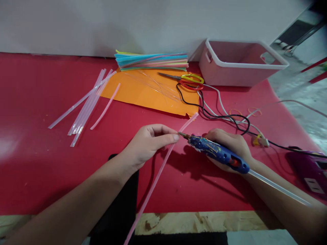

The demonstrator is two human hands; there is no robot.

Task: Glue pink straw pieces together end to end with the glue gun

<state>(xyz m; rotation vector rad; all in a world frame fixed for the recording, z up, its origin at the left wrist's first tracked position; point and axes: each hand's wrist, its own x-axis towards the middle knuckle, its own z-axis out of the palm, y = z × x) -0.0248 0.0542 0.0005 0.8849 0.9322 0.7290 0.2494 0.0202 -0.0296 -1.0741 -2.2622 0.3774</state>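
My left hand (149,143) pinches a long, thin pink strip (159,173) between thumb and forefinger. The strip slants from above the fingertips down past the table's front edge. In my right hand (231,144) is a blue, glue-smeared hot glue gun (217,149), its metal nozzle pointing left. That nozzle tip is at my left fingertips, close to the strip; whether they touch I cannot tell. A clear glue stick (278,187) sticks out of the gun's back end. My right fingers are partly hidden behind the gun.
Several translucent sticks (85,109) and a short pink strip (106,107) lie left. Behind are an orange sheet (143,97), coloured strips (153,61), scissors (189,80) and a pink bin (230,73). Cords (222,117) run right, near a purple power strip (306,170). The table (30,136) is red.
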